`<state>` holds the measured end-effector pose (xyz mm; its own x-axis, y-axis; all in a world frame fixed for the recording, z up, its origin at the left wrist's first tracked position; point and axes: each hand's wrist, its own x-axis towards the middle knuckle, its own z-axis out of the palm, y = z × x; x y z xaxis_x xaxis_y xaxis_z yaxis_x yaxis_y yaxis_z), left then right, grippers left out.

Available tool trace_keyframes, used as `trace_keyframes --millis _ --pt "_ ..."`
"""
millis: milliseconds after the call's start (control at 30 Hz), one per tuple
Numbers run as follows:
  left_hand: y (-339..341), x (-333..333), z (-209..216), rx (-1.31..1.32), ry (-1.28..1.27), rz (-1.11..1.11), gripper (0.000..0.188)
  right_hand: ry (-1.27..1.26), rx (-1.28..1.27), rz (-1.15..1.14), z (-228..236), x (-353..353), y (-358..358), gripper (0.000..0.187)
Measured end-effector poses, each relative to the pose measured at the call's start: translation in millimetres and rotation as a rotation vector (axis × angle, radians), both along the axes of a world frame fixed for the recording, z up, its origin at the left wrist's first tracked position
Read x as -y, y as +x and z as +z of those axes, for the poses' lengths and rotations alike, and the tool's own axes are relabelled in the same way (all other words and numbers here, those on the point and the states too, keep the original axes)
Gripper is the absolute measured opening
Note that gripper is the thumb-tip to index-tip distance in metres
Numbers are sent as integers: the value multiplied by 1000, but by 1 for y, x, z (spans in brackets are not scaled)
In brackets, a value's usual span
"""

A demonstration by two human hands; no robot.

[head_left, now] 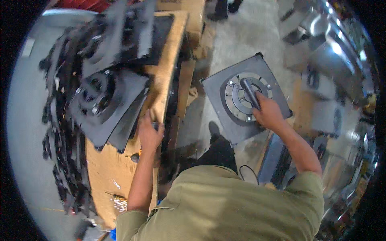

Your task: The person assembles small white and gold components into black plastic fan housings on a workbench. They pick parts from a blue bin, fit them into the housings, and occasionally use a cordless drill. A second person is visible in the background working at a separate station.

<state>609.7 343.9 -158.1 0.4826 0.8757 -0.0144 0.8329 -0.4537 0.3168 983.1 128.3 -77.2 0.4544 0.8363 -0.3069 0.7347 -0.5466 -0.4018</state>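
Note:
My right hand [268,110] is wrapped around the black bar handle [250,92] at the centre of a square dark grey plate [223,124]. A pale metal ring [230,100] with bolts surrounds that handle, and small black pieces cap the plate's corners. The plate is out to the right of the workbench, over the floor. At the bench's right edge, my left hand [149,132] has its fingers curled, with a small dark thing [155,125] between thumb and fingers that I cannot make out. Beside it lie stacked dark square plates [124,120], the top one carrying round black fittings [96,94].
The wooden workbench [108,168] runs along my left, with many black parts [60,120] heaped on its far side. Screws [120,203] lie near its front. Speaker-like grey boxes [327,112] stand at right. Another person's feet [219,15] show at the top.

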Motion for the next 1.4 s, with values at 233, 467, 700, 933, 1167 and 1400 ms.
trace_keyframes --millis 233,467,700,933,1167,1400 --pt "1 -23 -10 -142 114 -91 35 -123 -174 90 -250 -59 -5 35" --pt "10 -24 -13 -166 34 -105 29 63 -531 481 -334 -222 -91 24" --pt "4 -25 -12 -215 -5 -110 26 212 -503 684 -434 -428 -214 20" --pt "1 -30 -11 -209 -18 -162 31 147 -431 472 -505 -519 -270 28" --pt "2 -32 -11 -128 9 -142 30 78 -447 585 -462 -455 -273 33" --pt "-14 -21 -10 -144 -61 33 52 -293 -596 1006 -396 -247 -279 40"
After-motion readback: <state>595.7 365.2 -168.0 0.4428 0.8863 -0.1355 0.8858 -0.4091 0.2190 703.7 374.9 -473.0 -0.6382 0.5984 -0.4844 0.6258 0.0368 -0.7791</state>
